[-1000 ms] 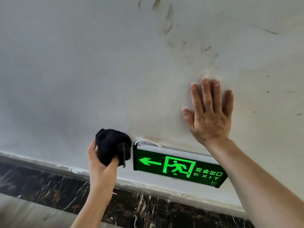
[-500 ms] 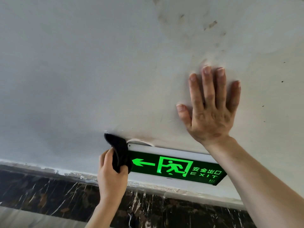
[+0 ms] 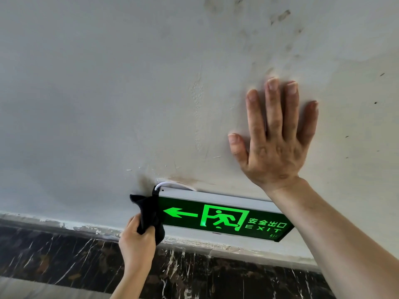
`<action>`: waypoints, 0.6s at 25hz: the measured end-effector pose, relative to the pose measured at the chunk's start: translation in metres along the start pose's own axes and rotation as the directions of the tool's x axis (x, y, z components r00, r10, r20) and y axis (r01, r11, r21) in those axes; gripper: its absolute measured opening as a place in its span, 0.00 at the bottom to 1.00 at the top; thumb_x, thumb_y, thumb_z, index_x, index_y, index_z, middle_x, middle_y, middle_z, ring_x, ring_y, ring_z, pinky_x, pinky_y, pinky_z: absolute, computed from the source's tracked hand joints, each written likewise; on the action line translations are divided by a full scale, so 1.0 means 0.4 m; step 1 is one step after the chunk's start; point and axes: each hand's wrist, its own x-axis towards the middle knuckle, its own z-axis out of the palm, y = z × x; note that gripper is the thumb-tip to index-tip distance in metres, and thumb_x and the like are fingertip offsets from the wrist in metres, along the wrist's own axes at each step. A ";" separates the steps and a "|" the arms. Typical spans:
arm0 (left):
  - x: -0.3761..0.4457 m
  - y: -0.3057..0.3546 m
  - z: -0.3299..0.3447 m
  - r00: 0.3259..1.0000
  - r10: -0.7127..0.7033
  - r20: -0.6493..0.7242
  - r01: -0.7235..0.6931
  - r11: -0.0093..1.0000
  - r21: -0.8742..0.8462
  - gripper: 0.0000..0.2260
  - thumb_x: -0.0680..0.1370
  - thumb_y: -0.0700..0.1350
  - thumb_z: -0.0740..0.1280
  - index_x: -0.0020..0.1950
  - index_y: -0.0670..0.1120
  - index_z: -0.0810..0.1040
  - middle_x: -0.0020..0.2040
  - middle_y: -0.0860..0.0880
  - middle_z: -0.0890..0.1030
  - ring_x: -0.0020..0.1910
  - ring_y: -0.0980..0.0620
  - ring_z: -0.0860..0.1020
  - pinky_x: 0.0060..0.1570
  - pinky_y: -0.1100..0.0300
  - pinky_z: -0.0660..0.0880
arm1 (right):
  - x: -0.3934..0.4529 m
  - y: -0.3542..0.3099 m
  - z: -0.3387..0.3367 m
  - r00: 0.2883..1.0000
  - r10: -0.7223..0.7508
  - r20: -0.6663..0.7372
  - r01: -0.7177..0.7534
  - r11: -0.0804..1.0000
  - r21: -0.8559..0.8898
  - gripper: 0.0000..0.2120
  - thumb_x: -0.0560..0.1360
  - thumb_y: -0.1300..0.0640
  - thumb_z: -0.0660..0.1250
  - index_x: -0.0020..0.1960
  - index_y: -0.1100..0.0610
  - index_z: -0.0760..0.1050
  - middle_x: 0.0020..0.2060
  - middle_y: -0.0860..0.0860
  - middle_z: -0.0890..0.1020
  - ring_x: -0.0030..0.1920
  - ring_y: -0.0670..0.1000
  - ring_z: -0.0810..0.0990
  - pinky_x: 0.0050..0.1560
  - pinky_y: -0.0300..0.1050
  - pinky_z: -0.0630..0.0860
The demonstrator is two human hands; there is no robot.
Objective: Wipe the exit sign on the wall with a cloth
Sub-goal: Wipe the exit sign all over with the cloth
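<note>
A green lit exit sign with a left arrow, a running figure and the word EXIT is fixed low on the pale wall. My left hand grips a black cloth and presses it against the sign's left end. My right hand lies flat on the wall above the sign's right part, fingers spread, holding nothing. My right forearm crosses in front of the sign's right end.
A white cable loops out of the wall at the sign's top left corner. A dark marbled skirting band runs below the sign. Smudges and stains mark the wall at the upper right.
My left hand has carried the cloth from beside the sign onto its left end and then slid it down that edge. My right hand has stayed flat on the wall.
</note>
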 end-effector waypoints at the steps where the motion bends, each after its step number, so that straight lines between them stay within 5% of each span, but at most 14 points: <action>1: 0.006 -0.010 0.005 0.999 -0.033 0.010 0.033 0.999 -0.009 0.20 0.76 0.29 0.66 0.41 0.57 0.78 0.39 0.50 0.83 0.40 0.52 0.79 0.34 0.61 0.70 | 0.001 0.000 0.001 1.000 -0.001 -0.002 0.001 1.000 -0.002 0.34 0.76 0.41 0.53 0.78 0.53 0.52 0.73 0.55 0.61 0.74 0.57 0.55 0.74 0.59 0.48; 7: 0.019 -0.087 0.031 0.918 -0.378 0.123 0.390 0.915 -0.103 0.14 0.76 0.27 0.62 0.44 0.44 0.81 0.37 0.44 0.83 0.39 0.42 0.78 0.37 0.53 0.73 | -0.004 -0.002 0.007 1.000 -0.004 -0.008 0.004 1.000 -0.012 0.34 0.76 0.41 0.53 0.78 0.53 0.52 0.73 0.55 0.61 0.74 0.57 0.55 0.73 0.60 0.49; 10: -0.040 -0.075 0.070 0.621 -0.643 0.449 0.757 0.641 -0.129 0.18 0.76 0.24 0.57 0.59 0.39 0.74 0.54 0.34 0.79 0.50 0.36 0.79 0.41 0.46 0.78 | -0.002 0.002 0.011 1.000 -0.006 0.003 0.006 1.000 -0.004 0.33 0.76 0.42 0.53 0.77 0.53 0.56 0.72 0.54 0.62 0.74 0.57 0.55 0.74 0.59 0.48; 13: -0.141 -0.050 0.082 0.448 -0.595 0.668 0.849 0.517 -0.109 0.24 0.74 0.22 0.49 0.60 0.35 0.78 0.50 0.32 0.82 0.43 0.36 0.82 0.36 0.49 0.79 | -0.005 0.001 0.005 1.000 0.005 0.027 -0.005 1.000 0.012 0.33 0.76 0.42 0.54 0.77 0.52 0.54 0.73 0.53 0.61 0.77 0.54 0.51 0.73 0.59 0.48; 15: -0.178 -0.022 0.063 0.479 -0.459 0.748 0.828 0.520 -0.210 0.26 0.75 0.21 0.45 0.49 0.33 0.84 0.38 0.33 0.83 0.32 0.41 0.84 0.28 0.57 0.79 | -0.003 0.003 0.001 0.999 0.004 0.048 -0.005 1.000 0.028 0.34 0.76 0.42 0.55 0.78 0.52 0.51 0.73 0.53 0.60 0.78 0.51 0.45 0.73 0.59 0.48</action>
